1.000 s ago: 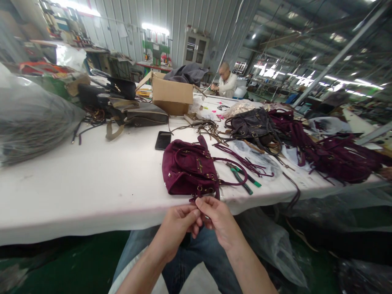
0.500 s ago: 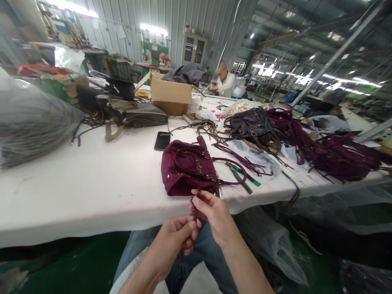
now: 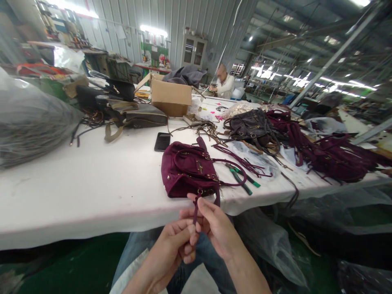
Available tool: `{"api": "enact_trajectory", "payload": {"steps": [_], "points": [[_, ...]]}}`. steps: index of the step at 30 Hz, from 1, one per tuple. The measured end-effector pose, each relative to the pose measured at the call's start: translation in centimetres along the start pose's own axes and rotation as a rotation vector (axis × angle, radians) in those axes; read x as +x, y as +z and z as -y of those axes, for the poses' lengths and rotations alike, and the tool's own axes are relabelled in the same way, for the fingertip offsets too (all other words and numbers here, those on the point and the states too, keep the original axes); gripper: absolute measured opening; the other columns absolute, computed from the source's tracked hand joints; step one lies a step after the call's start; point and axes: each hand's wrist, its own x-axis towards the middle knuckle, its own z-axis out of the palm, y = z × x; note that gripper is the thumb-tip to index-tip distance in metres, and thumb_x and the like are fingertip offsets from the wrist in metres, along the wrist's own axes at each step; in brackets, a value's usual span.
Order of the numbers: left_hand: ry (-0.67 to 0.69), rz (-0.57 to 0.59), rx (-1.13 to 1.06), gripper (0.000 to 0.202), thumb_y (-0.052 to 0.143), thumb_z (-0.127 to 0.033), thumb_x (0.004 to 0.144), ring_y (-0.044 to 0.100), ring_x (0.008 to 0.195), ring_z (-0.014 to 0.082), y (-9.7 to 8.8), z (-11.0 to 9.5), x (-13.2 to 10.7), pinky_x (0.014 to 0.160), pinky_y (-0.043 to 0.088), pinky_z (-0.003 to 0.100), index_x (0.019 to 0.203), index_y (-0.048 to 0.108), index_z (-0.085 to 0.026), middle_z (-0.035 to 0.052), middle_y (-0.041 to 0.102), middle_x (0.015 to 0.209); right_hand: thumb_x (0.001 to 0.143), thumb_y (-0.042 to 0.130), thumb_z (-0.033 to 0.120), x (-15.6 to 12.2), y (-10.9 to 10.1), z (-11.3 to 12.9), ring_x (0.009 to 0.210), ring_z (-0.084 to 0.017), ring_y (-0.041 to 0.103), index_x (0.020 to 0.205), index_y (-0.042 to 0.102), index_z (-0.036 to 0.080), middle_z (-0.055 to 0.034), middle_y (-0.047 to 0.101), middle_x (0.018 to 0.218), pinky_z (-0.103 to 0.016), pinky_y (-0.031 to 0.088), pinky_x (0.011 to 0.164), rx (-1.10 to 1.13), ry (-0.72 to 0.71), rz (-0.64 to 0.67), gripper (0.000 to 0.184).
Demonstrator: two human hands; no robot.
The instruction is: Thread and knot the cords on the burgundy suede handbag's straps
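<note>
Purple strap (image 3: 195,217), seen just past the worktop's (image 3: 92,192) near edge, has its lower end pinched in the left hand's (image 3: 172,247) closed fingertips; the right hand (image 3: 219,228), half-curled, meets its upper stretch, how firmly I can't tell. At twelve o'clock the purple bag (image 3: 186,171) lies close to that edge; a hard tug could pull it over. Its handle (image 3: 245,174) overlaps the pliers (image 3: 240,182) at two o'clock and might drag them along.

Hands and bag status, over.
Left hand pinching narrow maroon strap; right hand higher on it. Maroon fabric handbag beyond. Green-handled pliers alongside, clear of hands.
</note>
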Motion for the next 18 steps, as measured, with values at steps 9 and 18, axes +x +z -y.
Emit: {"api": "enact_trajectory", "payload": {"steps": [9, 18], "points": [[0.003, -0.058, 0.009, 0.027, 0.079, -0.038, 0.096, 0.026, 0.056, 0.0051, -0.3, 1.6, -0.1, 0.049, 0.028, 0.02, 0.097, 0.074, -0.011, -0.0023, 0.047, 0.073, 0.072, 0.105, 0.041, 0.7, 0.1, 0.1, 0.091, -0.023, 0.081, 0.121, 0.078, 0.015, -0.0112, 0.083, 0.1, -0.034, 0.065, 0.089, 0.149, -0.07, -0.067, 0.061], [0.001, -0.096, 0.034, 0.037, 0.086, -0.046, 0.088, 0.027, 0.054, 0.0046, 0.2, 1.7, -0.5, 0.048, 0.028, 0.021, 0.092, 0.074, -0.012, -0.0023, 0.049, 0.071, 0.091, 0.088, 0.054, 1.9, -1.0, 1.3, 0.12, -0.031, 0.076, 0.124, 0.076, 0.013, -0.0187, 0.078, 0.127, -0.042, 0.063, 0.1, 0.075, -0.061, 0.101, 0.054]]}}
